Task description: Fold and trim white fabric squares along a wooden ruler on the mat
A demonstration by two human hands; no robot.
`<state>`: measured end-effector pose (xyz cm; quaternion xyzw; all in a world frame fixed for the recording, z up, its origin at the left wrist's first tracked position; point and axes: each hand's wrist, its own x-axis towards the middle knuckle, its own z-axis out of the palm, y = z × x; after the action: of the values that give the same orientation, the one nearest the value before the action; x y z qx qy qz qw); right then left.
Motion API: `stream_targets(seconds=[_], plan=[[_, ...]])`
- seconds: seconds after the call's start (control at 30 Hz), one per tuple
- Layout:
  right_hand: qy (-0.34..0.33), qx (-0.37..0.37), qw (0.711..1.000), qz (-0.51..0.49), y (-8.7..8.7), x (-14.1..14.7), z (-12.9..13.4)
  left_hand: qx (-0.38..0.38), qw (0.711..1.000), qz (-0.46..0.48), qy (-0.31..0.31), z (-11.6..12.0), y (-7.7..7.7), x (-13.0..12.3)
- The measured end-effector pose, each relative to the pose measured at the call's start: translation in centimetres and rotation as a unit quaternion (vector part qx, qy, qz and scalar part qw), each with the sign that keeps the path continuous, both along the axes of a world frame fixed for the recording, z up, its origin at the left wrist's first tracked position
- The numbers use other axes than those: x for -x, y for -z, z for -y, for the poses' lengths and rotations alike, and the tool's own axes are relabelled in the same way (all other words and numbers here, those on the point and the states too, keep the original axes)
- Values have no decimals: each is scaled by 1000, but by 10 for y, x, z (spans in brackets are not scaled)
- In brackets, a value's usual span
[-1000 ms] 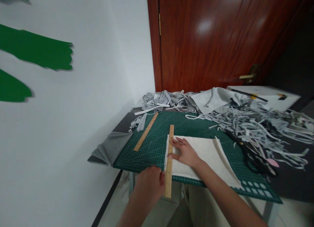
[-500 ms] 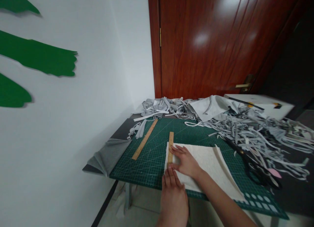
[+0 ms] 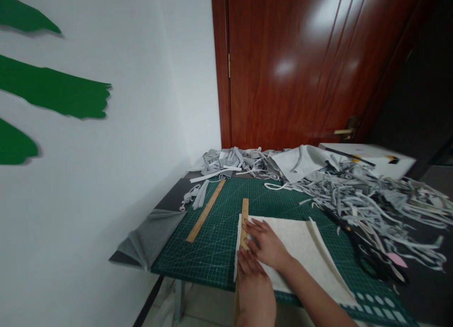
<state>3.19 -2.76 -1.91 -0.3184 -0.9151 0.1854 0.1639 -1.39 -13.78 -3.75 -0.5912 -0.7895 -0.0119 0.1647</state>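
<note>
A slim wooden ruler (image 3: 245, 208) lies along the left edge of a folded cream cloth (image 3: 293, 235), its top end reaching past the cloth. My left hand (image 3: 255, 287) rests on the ruler's lower part, fingers together and stretched forward; its thumb is hidden. My right hand (image 3: 268, 247) lies flat just above it, fingers spread, the tips on the ruler and the palm over the cloth. The ruler's near end shows beside my left wrist. Beneath everything is a green cutting mat (image 3: 208, 258) with a grid.
A second wooden ruler (image 3: 206, 211) lies on the mat to the left, near folded grey fabric (image 3: 154, 235). Black scissors (image 3: 368, 256) sit at the right beside heaped grey strips (image 3: 375, 204). Fabric scraps (image 3: 230, 161) and a white box (image 3: 382, 162) line the back.
The view has tilted, so the table sits lower in the picture. Both hands, the ruler and the cloth keep nearly the same places relative to one another.
</note>
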Motion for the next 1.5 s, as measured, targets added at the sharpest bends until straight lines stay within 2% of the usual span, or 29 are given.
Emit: stream_targets(seconds=[0.13, 0.4, 0.73, 1.03, 1.5], plan=[[-5, 2, 1000, 0, -1, 1, -1, -11, 1000, 13, 2, 1, 11, 3], [-5, 6, 1000, 4, -2, 0, -1, -32, 998, 49, 6, 0, 23, 9], [-6, 5, 1000, 2, -3, 0, -1, -23, 999, 26, 17, 3, 14, 10], [-7, 4, 1000, 10, -2, 0, -1, -20, 998, 55, 11, 4, 14, 9], [-11, -1, 1000, 19, -3, 0, 0, -17, 999, 47, 13, 6, 11, 8]])
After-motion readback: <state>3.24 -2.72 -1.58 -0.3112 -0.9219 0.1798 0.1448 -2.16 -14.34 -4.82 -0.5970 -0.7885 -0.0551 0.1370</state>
